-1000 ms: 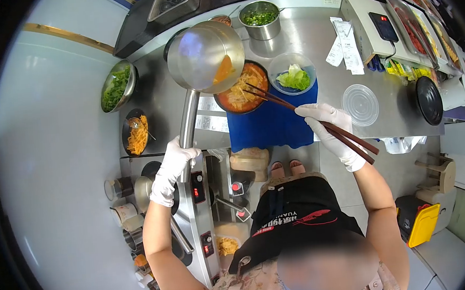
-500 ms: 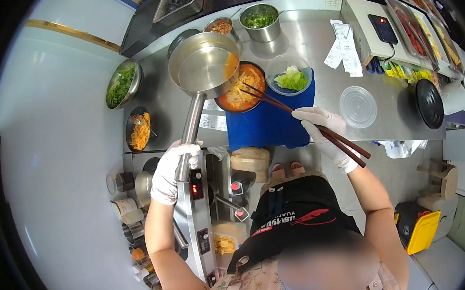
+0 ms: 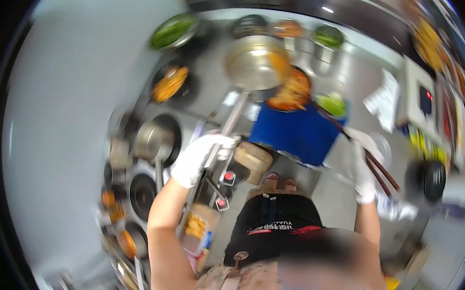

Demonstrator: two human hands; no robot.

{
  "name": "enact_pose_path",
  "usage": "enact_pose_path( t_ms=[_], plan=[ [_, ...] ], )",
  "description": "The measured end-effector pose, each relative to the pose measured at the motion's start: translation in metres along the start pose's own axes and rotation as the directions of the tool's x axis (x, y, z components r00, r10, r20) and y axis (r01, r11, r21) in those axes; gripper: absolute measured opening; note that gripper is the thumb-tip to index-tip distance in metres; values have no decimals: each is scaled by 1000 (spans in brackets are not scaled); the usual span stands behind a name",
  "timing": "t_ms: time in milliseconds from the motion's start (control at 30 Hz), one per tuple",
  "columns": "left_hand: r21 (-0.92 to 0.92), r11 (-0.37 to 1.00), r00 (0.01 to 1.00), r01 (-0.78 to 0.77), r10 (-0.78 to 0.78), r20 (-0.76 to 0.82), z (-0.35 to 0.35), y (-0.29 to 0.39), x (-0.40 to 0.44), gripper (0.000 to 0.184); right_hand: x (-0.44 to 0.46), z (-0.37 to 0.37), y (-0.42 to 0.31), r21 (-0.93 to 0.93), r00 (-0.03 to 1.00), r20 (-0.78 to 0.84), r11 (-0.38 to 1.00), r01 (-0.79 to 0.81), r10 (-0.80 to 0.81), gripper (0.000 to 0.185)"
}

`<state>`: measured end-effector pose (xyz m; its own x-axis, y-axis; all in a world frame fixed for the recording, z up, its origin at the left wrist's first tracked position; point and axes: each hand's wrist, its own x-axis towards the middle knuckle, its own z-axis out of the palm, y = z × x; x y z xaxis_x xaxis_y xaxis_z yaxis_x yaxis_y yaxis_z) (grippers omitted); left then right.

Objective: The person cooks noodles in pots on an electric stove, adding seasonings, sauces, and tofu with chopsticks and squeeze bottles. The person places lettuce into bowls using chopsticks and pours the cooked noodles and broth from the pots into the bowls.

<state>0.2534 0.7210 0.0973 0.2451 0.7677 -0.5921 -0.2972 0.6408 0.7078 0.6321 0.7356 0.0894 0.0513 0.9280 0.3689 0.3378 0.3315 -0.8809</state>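
Observation:
In a white glove, my left hand [image 3: 203, 156] is closed round the handle of a steel saucepan [image 3: 253, 62], which has an orange stain inside its right wall. The pan is beside a bowl of orange-red food [image 3: 293, 92], partly over its left edge. My right hand [image 3: 364, 160], also gloved, grips brown chopsticks [image 3: 384, 176] whose tips reach the bowl's right side. A container of lettuce [image 3: 331, 106] sits right of the bowl. Under them lies a blue cloth [image 3: 296, 132]. The view is blurred.
Greens fill a steel bowl [image 3: 173, 32] at the upper left, above a dish of orange shreds [image 3: 170, 84]. Behind the pan are a pot of chopped greens [image 3: 327, 38] and a reddish-brown filled pot [image 3: 288, 29]. Paper slips [image 3: 384, 101] lie at right; burners and pans [image 3: 156, 139] at left.
The whole view has turned clockwise, bringing more of the left-hand burners into sight. Both hands still hold the pan and chopsticks. Less liquid shows in the pan than one second ago.

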Motion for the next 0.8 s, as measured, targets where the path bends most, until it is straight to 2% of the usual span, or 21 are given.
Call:
enact_pose_path(
  t_ms=[33, 67, 100, 133, 200, 267, 300, 333, 400, 433, 467, 533, 567, 600, 667, 733, 800],
  plan=[
    [-185, 977, 994, -109, 108, -18, -33, -37, 2, 24, 4, 0, -1, -148, 996, -35, 986, 75, -81, 18],
    [-47, 935, 936, -352, 352, -9, -22, -49, -21, 26, 2, -3, 25, -123, 996, -66, 991, 51, -59, 19],
    [-188, 952, 970, -241, 235, -52, -28, -64, -24, 24, 4, -2, 31, -46, 991, -124, 998, 39, -44, 22],
    [-376, 915, 989, -143, 148, -15, -31, -70, -39, 22, 8, -4, 35, -36, 987, -154, 998, 43, -48, 23],
    [-168, 934, 928, -316, 267, -259, -17, -86, -80, 24, 17, -3, 25, -83, 983, -173, 996, 38, -52, 25],
    [-170, 911, 900, -376, 315, -302, -40, -131, -114, 34, 19, -5, 33, -21, 983, -171, 998, 66, -68, 30],
    [-223, 918, 936, -329, 284, -210, -41, -123, -144, 34, 23, 1, 25, 95, 988, -140, 992, 87, -73, 32],
    [-273, 921, 960, -277, 256, -112, -39, -114, -177, 35, 26, 4, 25, 158, 982, -184, 986, 58, -28, 31],
    [-251, 896, 890, -366, 259, -374, -32, -124, -226, 32, 28, 45, -30, 343, 989, -149, 937, 71, -21, 33],
    [-245, 874, 835, -419, 265, -482, -34, -133, -247, 31, 29, 54, -25, 448, 992, -116, 894, 13, 44, 34],
    [-226, 871, 801, -436, 261, -539, -44, -145, -265, 33, 32, 66, -21, 450, 994, -104, 893, 9, 43, 34],
    [-294, 782, 638, -550, 167, -752, -71, -178, -307, 39, 27, 105, -27, 273, 999, 40, 962, -19, 8, 36],
    [-297, 777, 637, -555, 166, -753, -87, -188, -320, 39, 20, 128, -39, 591, 984, 101, 787, -176, 145, 39],
    [-259, 793, 631, -551, 193, -751, -103, -201, -332, 37, 9, 148, -50, 588, 984, 109, 789, -177, 140, 39],
    [-225, 801, 620, -555, 218, -754, -135, -228, -347, 36, -13, 187, -70, 723, 971, 224, 652, -227, 89, 39],
    [-313, 798, 612, -515, 87, -786, -169, -258, -357, 36, -32, 219, -81, 699, 944, 328, 660, -275, 45, 43],
    [-345, 786, 616, -512, 56, -786, -200, -280, -360, 35, -59, 256, -106, 689, 924, 383, 666, -286, 1, 42]
  ],
)
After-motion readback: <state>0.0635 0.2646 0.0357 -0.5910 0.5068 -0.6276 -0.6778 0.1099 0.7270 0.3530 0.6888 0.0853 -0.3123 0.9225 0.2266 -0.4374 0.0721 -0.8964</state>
